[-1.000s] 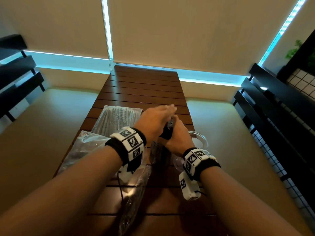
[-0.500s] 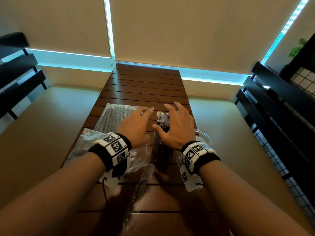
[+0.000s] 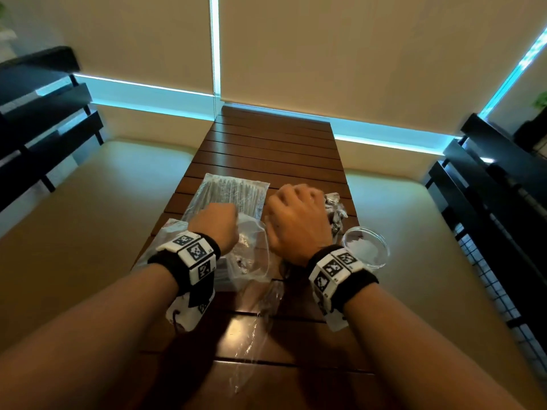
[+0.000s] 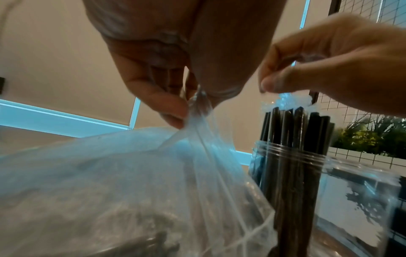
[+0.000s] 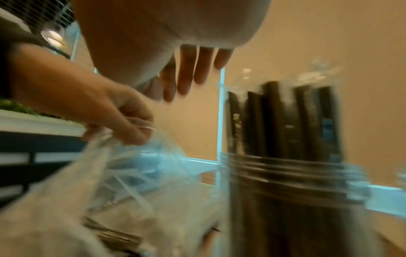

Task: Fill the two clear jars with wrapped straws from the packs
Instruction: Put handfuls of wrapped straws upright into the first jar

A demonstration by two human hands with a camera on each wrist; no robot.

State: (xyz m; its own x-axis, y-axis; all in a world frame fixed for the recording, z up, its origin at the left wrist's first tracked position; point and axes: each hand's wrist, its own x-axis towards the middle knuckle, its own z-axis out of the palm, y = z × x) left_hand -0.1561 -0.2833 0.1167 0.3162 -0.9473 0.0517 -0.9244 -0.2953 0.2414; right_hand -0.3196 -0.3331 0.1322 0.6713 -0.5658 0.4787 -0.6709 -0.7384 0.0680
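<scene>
Tip for the step in hand, most likely getting the next bunch out of the open pack (image 4: 131, 173): keep the left hand (image 3: 217, 226) pinched on that bunched-up mouth film, lift and spread the opening rather than yank, then slide the lot out as one straight bundle. Can't tell gripping from brushing for the right hand (image 3: 296, 220), curled over the wrapper tips of the straws (image 4: 285, 139) standing in the full jar (image 4: 307, 173); too blurry. Worth steadying that jar, looks tippy. Counting now: two hands, slightly apart; two jars on the bench (image 3: 272, 137), one stuffed, one empty (image 3: 365, 247) just to its right; two packs with straws, the open one plus a sealed one (image 3: 233, 190) further back; also one loose film (image 3: 254, 321) nearer.
</scene>
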